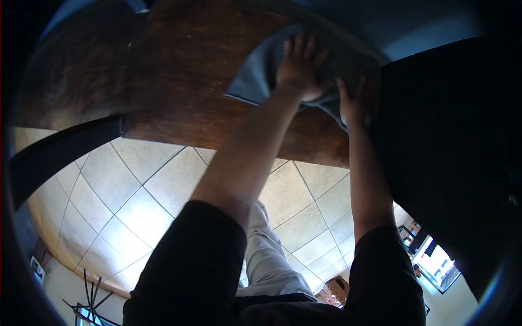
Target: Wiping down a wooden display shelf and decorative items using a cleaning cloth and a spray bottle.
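A grey cloth (255, 77) lies partly rumpled over a dark brown wooden tabletop (183, 73). My left hand (299, 69) rests flat on the cloth, palm down with its fingers spread. To its right, my right hand (354, 102) is at the cloth's near right part, fingers pointing away from me and apart. Its outer side fades into shadow, so its contact with the cloth is hard to make out. The cloth's left corner sticks out past my left hand, and its far right part is dim.
A large black shape (444, 142) stands close against my right arm; what it is cannot be told. A dark curved bar (69, 150) meets the table's near edge at left. Tiled floor (163, 175) lies below. Thin dark spikes (93, 301) show at lower left.
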Demonstrator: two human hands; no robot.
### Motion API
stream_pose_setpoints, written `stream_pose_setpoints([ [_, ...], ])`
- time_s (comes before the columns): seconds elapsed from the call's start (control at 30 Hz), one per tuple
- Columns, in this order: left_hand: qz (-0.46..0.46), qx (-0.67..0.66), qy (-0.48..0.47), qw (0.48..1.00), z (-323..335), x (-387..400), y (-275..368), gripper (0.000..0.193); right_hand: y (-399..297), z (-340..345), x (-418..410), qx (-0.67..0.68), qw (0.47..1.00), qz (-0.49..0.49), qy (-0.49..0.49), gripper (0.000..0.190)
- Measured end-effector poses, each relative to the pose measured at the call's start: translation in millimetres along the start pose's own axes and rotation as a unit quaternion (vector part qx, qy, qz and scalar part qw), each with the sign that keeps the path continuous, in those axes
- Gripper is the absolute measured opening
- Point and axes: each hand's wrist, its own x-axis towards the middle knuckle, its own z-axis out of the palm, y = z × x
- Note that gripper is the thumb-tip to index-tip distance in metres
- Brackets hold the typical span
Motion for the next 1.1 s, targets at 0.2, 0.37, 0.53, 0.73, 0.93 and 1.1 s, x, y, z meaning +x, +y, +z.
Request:
stream_pose_setpoints([
  [0.2, 0.07, -0.011, -0.021, 0.997, 18, -64, 34, 0.064, 39, 11, -78, 0.018, 0.996, -0.061, 0.061, 0.08],
  [0.37, 0.018, -0.089, 0.045, 0.995, 24, -126, 16, 0.06, 17, 16, -134, -0.02, 0.997, -0.013, 0.067, 0.081],
  [0.53, -0.096, -0.128, 0.1, 0.982, 8, -166, -14, 0.066, -40, 16, -165, -0.024, 0.997, -0.024, 0.07, 0.082],
  [0.73, -0.19, -0.016, 0.131, 0.973, -14, -191, -85, 0.075, -131, 20, -173, -0.041, 0.994, -0.096, 0.037, 0.078],
  [0.93, -0.256, 0.07, 0.138, 0.954, -47, -209, -160, 0.081, -220, 7, -171, -0.027, 0.977, -0.208, -0.024, 0.07],
  [1.1, -0.328, 0.022, 0.236, 0.914, -33, -209, -166, 0.073, -236, 8, -168, 0.022, 0.892, -0.44, -0.096, 0.054],
])
